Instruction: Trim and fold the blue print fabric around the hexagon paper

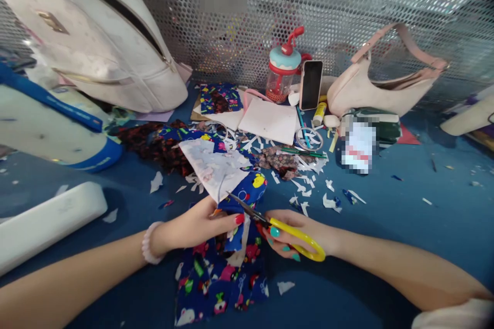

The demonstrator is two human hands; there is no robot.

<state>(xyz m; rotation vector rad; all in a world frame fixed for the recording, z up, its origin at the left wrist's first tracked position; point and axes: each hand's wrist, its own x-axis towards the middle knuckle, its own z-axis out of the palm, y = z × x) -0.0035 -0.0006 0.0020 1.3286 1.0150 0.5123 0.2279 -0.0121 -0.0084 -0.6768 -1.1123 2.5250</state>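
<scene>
My left hand (208, 223) is closed on a piece of white paper (214, 164) together with blue printed cloth (245, 193). Yellow-handled scissors (303, 239) are in my right hand (289, 231), their dark blades pointing up and left across the cloth and paper. The blades' lower part is partly covered by my fingers. Below my hands, a larger piece of blue cloth with a colourful cartoon print (222, 288) lies on the table. A narrow pale strip (244, 241) hangs down beside my left thumb.
White scraps are scattered over the blue table (405, 205). Behind them are a white pad (270, 121), a lidded cup (278, 79), a phone (311, 85) and a pale handbag (382, 87). A backpack (96, 36), a large bottle (50, 123) and a white case (54, 221) stand or lie left.
</scene>
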